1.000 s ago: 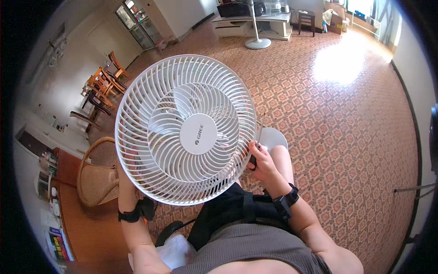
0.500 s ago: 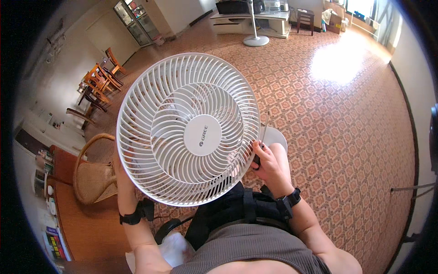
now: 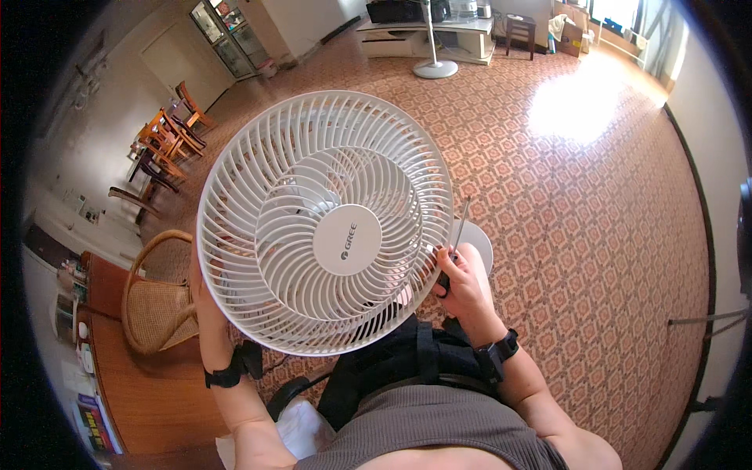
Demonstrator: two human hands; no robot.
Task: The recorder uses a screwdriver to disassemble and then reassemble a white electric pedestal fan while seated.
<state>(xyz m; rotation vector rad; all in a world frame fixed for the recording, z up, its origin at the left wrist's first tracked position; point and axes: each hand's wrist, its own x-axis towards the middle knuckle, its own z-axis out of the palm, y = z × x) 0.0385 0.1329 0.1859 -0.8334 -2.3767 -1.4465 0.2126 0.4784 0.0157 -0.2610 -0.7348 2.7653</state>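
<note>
Change: the fan (image 3: 325, 223) has tipped a little further toward 1 o'clock since the earlier frame, and the right hand (image 3: 464, 283) has slid from the rim's lower right edge up to its 4 o'clock point, now showing a screwdriver (image 3: 454, 243).
Fan: white round grille with spiral ribs and a plain centre cap, face up toward the camera, filling the middle of the view above the person's lap.
Left hand: mostly hidden behind the grille at its 8 o'clock edge; only the wrist (image 3: 223, 368) with a black band shows, so its grip cannot be told.
Right hand: fingers curled tight round the dark handle of the screwdriver, knuckles touching the grille rim at 4 o'clock.
Screwdriver: thin metal shaft rising from the fist toward 12 o'clock, just beside the rim.
Fan base: a white round disc (image 3: 478, 243) partly seen behind the right hand, at 3 o'clock of the grille.
Floor: patterned red and cream tiles (image 3: 595, 235), with a bright sun patch at 1 o'clock.
Wicker chair: at 9 o'clock (image 3: 153, 305), near the left forearm.
Surface: brown wooden top (image 3: 145, 399) at 8 o'clock, books at its edge.
Room: wooden chairs (image 3: 160, 141) at 10 o'clock; a standing fan's base (image 3: 435, 69) and a low white cabinet (image 3: 439, 35) at 12 o'clock.
</note>
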